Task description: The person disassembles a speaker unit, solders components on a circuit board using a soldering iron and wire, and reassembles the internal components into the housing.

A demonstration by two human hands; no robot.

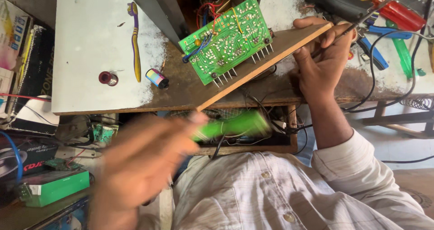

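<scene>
A green circuit board with coloured wires and a row of metal pins lies on a tilted wooden board. My right hand grips the right end of that wooden board. A thin dark rod-like tool sticks out between its fingers toward the upper right. My left hand is blurred at the lower left, in front of my striped shirt. It holds a green-handled tool just below the bench edge.
The white, worn worktop carries a purple and yellow toothbrush, a small red cap and a small coloured roll. Red-handled tools, blue pliers and cables lie at the right. A green box sits lower left.
</scene>
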